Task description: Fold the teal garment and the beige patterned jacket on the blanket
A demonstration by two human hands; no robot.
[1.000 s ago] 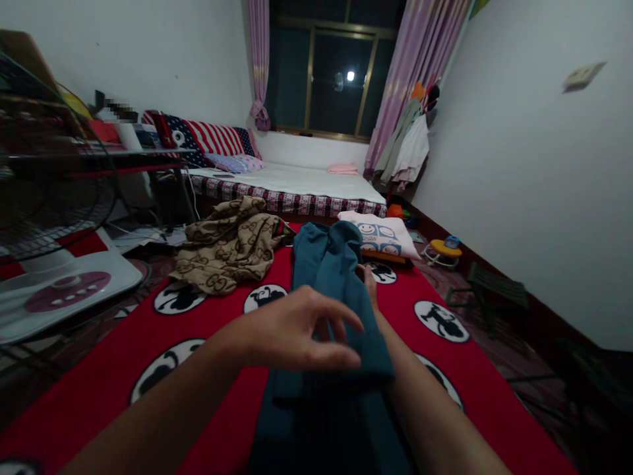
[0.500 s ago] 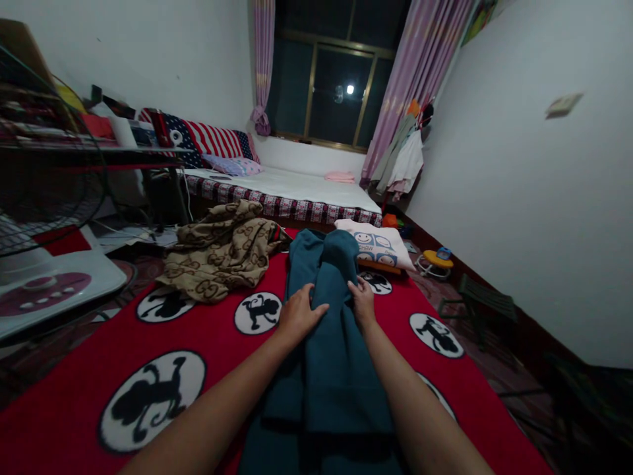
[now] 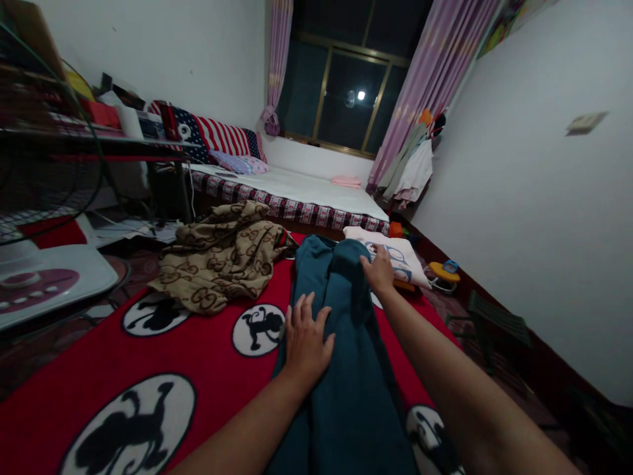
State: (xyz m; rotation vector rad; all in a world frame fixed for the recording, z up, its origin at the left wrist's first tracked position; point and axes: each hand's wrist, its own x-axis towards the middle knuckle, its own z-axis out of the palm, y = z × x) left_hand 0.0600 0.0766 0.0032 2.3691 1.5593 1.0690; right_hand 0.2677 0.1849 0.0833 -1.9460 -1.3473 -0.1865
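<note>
A pair of teal trousers (image 3: 346, 349) lies lengthwise in front of me on a red blanket (image 3: 217, 389) with black monkey figures in white circles. My left hand (image 3: 307, 336) rests on the left part of the trousers, fingers spread and pointing away from me. Farther off, my right hand (image 3: 380, 269) is at the right edge of their folded far end, thumb apart from the fingers. Neither hand grips the cloth. The near end of the trousers runs out of view at the bottom.
A crumpled brown patterned cloth (image 3: 222, 260) lies to the left. Beyond the trousers sits a white pillow (image 3: 408, 254) with printed faces. A yellow stool (image 3: 445, 272) and a dark folding stool (image 3: 499, 320) stand at right, a cluttered desk (image 3: 143, 142) at left, a bed (image 3: 297, 178) at the back.
My left hand has spread its fingers and come slightly nearer. My right hand has moved forward and right, off the cloth's side toward its far edge. The view has shifted a little.
</note>
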